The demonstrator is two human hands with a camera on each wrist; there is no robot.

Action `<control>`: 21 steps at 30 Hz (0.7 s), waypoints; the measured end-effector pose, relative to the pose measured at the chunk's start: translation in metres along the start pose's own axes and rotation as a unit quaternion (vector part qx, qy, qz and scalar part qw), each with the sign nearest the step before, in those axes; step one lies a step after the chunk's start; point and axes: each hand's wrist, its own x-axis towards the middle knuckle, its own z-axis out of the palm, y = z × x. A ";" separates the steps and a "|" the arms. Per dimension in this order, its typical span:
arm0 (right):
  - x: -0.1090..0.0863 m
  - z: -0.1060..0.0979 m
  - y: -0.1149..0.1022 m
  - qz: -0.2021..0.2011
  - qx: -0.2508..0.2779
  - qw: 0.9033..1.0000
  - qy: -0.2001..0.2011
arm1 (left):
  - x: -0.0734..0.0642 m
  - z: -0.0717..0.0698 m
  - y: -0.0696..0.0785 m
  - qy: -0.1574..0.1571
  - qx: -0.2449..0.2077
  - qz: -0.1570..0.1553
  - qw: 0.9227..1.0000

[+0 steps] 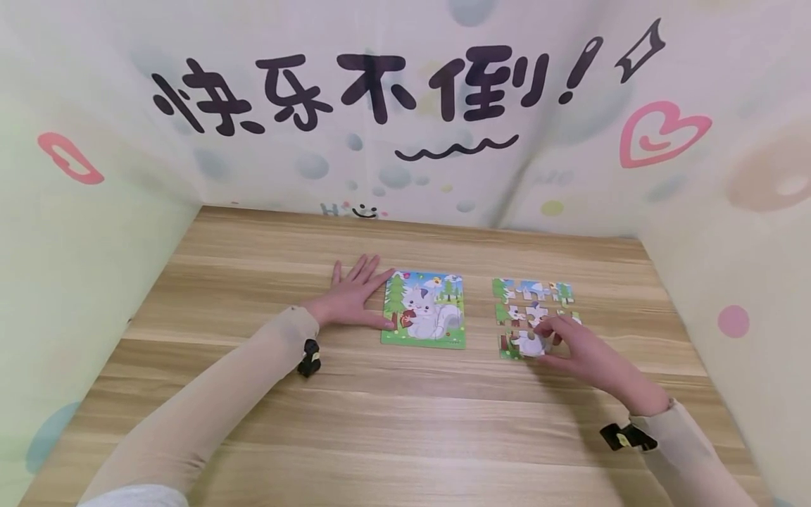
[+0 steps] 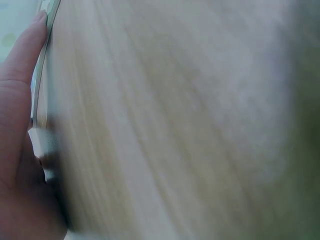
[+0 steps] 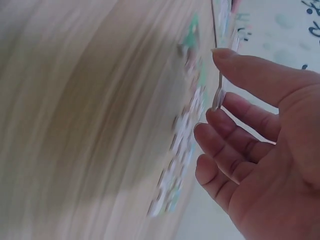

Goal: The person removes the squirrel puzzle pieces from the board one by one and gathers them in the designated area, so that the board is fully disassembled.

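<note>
A square puzzle board (image 1: 421, 341) lies flat on the table, with a picture of a white squirrel holding an acorn. My left hand (image 1: 351, 299) rests on the table along its left side, fingers spread, with the index fingertip and thumb at the board's edge. To the right, loose puzzle pieces (image 1: 532, 289) lie in spaced rows that form a similar picture. Over their lower right part is my right hand (image 1: 579, 352), which covers some of them. In the right wrist view, its thumb and fingers pinch a thin puzzle piece (image 3: 218, 98), seen edge-on above the table.
The wood-grain table (image 1: 405, 422) is bordered by a printed cloth wall (image 1: 380, 176) behind and pale walls at both sides. A gap of bare tabletop separates the board from the loose pieces. Dark wrist devices (image 1: 309, 358) sit on both sleeves.
</note>
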 end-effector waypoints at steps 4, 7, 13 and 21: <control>-0.007 -0.002 0.010 0.015 -0.004 1.000 -0.005 | 0.001 0.001 -0.001 0.002 -0.001 0.002 1.000; -0.011 -0.002 0.018 0.024 -0.004 1.000 -0.009 | 0.001 0.002 -0.001 0.003 -0.002 0.003 1.000; -0.015 -0.001 0.030 0.045 -0.001 0.999 -0.027 | 0.001 0.001 -0.001 0.005 -0.002 0.004 1.000; -0.013 0.002 0.035 0.048 0.003 0.998 -0.042 | 0.001 0.002 -0.001 0.010 -0.002 0.007 1.000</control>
